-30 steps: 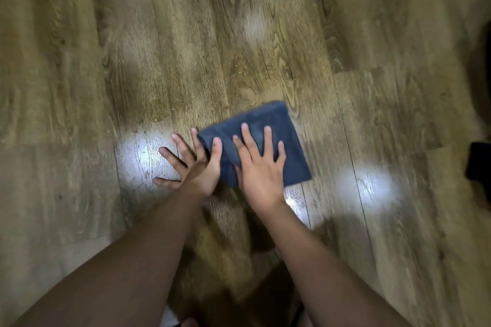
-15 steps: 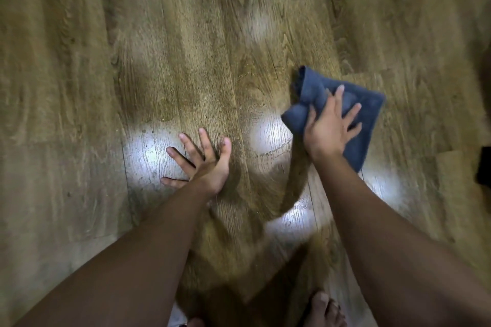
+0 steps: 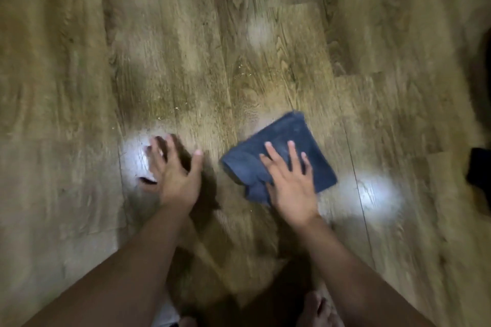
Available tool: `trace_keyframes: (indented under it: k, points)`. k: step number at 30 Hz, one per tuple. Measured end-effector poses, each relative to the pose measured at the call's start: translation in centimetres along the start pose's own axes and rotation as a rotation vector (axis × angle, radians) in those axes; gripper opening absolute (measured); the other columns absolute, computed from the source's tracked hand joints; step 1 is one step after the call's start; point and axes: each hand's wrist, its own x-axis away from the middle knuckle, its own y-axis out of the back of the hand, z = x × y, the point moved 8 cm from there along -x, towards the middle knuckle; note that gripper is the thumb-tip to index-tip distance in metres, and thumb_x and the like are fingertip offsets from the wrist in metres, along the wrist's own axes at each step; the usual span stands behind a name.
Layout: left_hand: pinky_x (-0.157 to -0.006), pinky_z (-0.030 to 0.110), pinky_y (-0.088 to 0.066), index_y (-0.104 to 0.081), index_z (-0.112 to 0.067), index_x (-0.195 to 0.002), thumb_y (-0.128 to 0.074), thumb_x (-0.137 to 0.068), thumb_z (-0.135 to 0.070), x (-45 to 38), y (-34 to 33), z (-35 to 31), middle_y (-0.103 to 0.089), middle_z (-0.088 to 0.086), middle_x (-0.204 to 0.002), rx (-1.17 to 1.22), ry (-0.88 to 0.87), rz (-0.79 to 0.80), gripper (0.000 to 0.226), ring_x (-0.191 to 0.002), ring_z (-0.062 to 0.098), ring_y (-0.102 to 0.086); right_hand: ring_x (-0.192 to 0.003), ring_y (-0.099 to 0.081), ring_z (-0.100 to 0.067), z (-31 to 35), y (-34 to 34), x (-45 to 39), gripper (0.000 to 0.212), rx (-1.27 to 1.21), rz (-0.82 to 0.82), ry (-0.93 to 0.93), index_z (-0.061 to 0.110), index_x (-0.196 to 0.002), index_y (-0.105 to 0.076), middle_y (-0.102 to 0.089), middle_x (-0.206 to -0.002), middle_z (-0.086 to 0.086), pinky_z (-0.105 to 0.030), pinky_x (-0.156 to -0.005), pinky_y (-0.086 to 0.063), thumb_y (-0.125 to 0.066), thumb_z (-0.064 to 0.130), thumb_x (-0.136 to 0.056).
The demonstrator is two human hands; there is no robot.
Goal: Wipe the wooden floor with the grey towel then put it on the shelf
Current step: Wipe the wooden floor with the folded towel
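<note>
A folded grey towel lies flat on the wooden floor, a little right of centre. My right hand presses down on its near half with straight, spread fingers. My left hand rests flat on the bare boards to the left of the towel, fingers spread, about a hand's width away from it. The frame is blurred by motion.
Bright light patches reflect off the boards beside each hand. A dark object sits at the right edge, and a dark rounded shape lies above it. My bare toes show at the bottom.
My right hand has slid the towel back from the far right toward me and to the left. My left hand has stayed planted on the floor.
</note>
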Motion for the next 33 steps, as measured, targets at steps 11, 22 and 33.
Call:
trace_keyframes:
  k: [11,22,33]
  points:
    - [-0.114,0.068,0.006,0.032,-0.027,-0.152,-0.082,-0.048,-0.078,-3.9,6.9,7.7,0.038,0.013,-0.159,-0.09,0.412,0.013,0.163,-0.144,0.042,0.035,-0.152,0.004,-0.037,-5.9,5.1,-11.9,0.052,-0.327,-0.118,-0.526,0.03,-0.152,-0.031,-0.006,-0.167,0.011,-0.064,-0.118,-0.001,-0.036,0.047,-0.103]
    - [-0.113,0.069,0.008,0.058,-0.043,-0.119,-0.082,-0.048,-0.079,-4.5,6.9,8.8,0.061,0.003,-0.141,-0.04,0.439,0.228,0.161,-0.132,0.043,0.05,-0.151,-0.016,-0.039,14.6,0.9,-7.6,0.052,-0.038,0.025,0.166,0.024,-0.148,-0.045,-0.026,-0.164,0.005,-0.061,-0.118,-0.017,-0.047,0.037,-0.098]
    - [-0.105,0.078,0.014,0.061,-0.045,-0.116,-0.075,-0.059,-0.079,-4.4,6.4,8.6,0.075,-0.006,-0.114,0.039,0.455,0.336,0.152,-0.098,0.027,0.068,-0.153,-0.006,-0.032,2.6,4.0,-11.1,0.047,-0.183,-0.022,-0.249,0.022,-0.149,-0.035,-0.018,-0.166,0.006,-0.056,-0.122,-0.009,-0.04,0.035,-0.104]
